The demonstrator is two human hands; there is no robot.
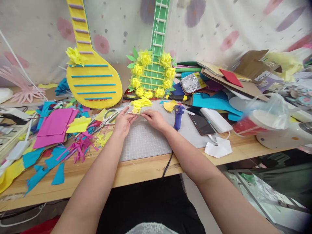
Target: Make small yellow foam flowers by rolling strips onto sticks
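Note:
My left hand (122,122) and my right hand (155,120) meet over the grey cutting mat, closed on a thin pale stick (134,113) that lies level between their fingertips. My left index finger points upward, while the thumb side of that hand bears on the stick. Yellow crepe paper (141,103) shows right behind the stick; whether it is joined to it I cannot tell. To the left of my left hand are scissors (110,117) with pale handles. A blue glue gun (178,117) stands to the right of my right hand.
Behind the mat (146,143) stand a yellow paper guitar (95,86) and a green one (156,73) ringed with yellow paper flowers. Coloured paper scraps (55,125) cover the left side. A phone (201,123), a white power bank (216,120) and a bagged cup (260,118) sit at right.

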